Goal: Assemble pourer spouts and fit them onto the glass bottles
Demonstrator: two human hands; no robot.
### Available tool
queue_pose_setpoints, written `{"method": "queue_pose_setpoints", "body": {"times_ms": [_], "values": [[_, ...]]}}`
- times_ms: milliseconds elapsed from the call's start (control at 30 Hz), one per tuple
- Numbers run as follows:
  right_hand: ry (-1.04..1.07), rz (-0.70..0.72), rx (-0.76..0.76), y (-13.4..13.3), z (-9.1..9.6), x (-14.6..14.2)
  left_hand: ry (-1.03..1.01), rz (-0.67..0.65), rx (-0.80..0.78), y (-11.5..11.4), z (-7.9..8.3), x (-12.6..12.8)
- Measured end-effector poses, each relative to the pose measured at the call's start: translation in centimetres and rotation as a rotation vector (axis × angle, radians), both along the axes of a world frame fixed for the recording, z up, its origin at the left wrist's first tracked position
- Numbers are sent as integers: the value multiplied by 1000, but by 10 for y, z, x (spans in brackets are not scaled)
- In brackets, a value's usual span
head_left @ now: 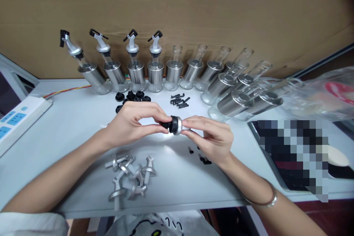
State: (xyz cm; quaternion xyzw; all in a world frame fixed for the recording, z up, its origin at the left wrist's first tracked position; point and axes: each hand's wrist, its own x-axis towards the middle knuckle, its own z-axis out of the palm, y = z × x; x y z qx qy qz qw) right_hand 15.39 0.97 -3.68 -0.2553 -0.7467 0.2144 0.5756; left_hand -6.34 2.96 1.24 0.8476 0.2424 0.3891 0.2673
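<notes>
Between my hands, over the middle of the table, a silver pourer spout [179,125] lies sideways with a black ribbed stopper [173,125] against its collar. My left hand [135,123] pinches the stopper's left end between thumb and fingers. My right hand [214,136] grips the spout's narrow end on the other side. Behind my left hand is a heap of black stoppers [135,96], partly hidden by it. Several loose silver spouts [128,167] lie nearer to me on the left. Small black round pieces [204,160] rest just below my right hand.
Along the back stand bottles with pourers fitted [136,72] on the left and open-necked bottles [174,70] further right. Thin black levers [179,101] lie before them. A power strip [19,120] is at left, a blurred-out device [287,155] and a plastic bag [318,92] at right.
</notes>
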Motion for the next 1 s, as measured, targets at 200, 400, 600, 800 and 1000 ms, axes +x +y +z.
{"method": "queue_pose_setpoints", "body": {"times_ms": [200,400,600,800,1000], "values": [[14,-26,-173,-4,0,0,73,6,-17,-2,2,-1],[112,-1,-440,-6,1,-5,137,-28,12,-4,4,-2],[220,205,-739,-5,6,-8,255,-64,55,-6,6,-4],[204,219,-813,-8,11,-8,195,-59,55,-7,5,-3],[230,270,-895,-6,12,-6,223,-56,121,-8,3,0]]}}
